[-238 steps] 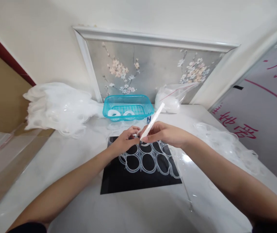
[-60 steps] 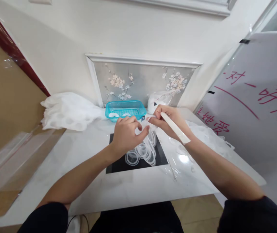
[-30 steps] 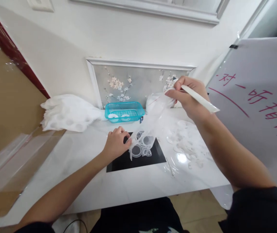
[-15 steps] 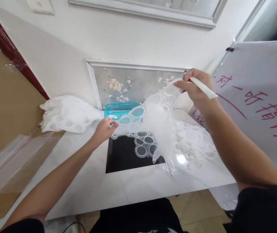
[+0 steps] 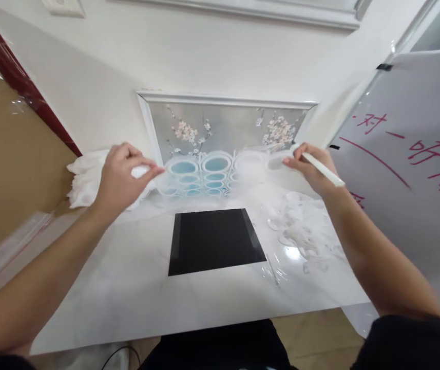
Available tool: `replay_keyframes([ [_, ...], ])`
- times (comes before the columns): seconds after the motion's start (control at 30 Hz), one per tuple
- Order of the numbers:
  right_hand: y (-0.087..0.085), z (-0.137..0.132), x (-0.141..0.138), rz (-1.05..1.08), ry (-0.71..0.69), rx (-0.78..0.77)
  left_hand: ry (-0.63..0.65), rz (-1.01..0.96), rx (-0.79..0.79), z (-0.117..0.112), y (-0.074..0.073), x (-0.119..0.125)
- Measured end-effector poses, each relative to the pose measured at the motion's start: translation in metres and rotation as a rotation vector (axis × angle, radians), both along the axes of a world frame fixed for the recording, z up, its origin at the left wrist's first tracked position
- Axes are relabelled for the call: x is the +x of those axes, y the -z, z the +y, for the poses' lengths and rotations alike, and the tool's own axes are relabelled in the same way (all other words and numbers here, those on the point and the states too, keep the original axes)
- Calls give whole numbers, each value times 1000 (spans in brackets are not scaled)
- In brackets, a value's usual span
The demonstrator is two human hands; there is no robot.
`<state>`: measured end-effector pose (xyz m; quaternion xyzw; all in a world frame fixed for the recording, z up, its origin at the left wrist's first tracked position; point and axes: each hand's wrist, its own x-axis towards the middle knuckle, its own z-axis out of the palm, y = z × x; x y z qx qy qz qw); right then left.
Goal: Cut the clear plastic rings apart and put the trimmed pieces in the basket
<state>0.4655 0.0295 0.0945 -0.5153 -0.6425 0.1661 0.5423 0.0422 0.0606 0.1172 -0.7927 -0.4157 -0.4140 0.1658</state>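
Note:
A thin, see-through white sheet with rows of round holes (image 5: 248, 169) is stretched between my hands above the back of the table. My left hand (image 5: 119, 177) pinches its left corner between thumb and fingers. At the other end my right hand (image 5: 314, 167) grips the right corner, and a slim white pen-like stick (image 5: 325, 170) lies across the same hand, pointing back toward my wrist. Blue shows through the holes, from the basket behind the sheet. Below and nearer to me lies a flat black mat (image 5: 217, 241).
Loose white ring-shaped scraps (image 5: 308, 231) lie heaped on the right of the white table (image 5: 135, 293). Bunched white material (image 5: 89, 180) sits at the back left, against a cardboard box (image 5: 15, 139). A framed flower picture (image 5: 223, 128) stands behind; a handwritten board (image 5: 416, 205) is at right.
The sheet, bunched and hanging over the mat before, is now spread out wide and lifted off it. My left hand has moved left and up; my right hand has come down somewhat.

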Motion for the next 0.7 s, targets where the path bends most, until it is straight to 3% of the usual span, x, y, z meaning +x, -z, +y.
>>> replay_keyframes([
  [0.1, 56, -46, -4, -97, -140, -183, 201, 193, -188, -41, 62, -19],
  [0.2, 115, -84, -14, -232, -343, -411, 354, 421, -543, -77, 128, -38],
  [0.27, 140, -98, -21, -286, -448, -510, 367, 433, -724, -87, 155, -44],
  [0.33, 148, -97, -27, -289, -496, -591, 356, 334, -835, -83, 164, -43],
  [0.4, 145, -84, -30, -251, -469, -604, 323, 140, -881, -67, 159, -35],
  [0.5, 135, -46, -35, -197, -258, -510, 261, -287, -849, -34, 131, -16],
  [0.6, 139, 0, -42, -201, -12, -483, 252, -481, -784, -18, 81, -6],
  [0.67, 148, 28, -46, -198, 109, -489, 245, -527, -760, -24, 39, -8],
  [0.7, 154, 41, -49, -196, 160, -500, 123, -512, -691, -32, 18, -10],
])
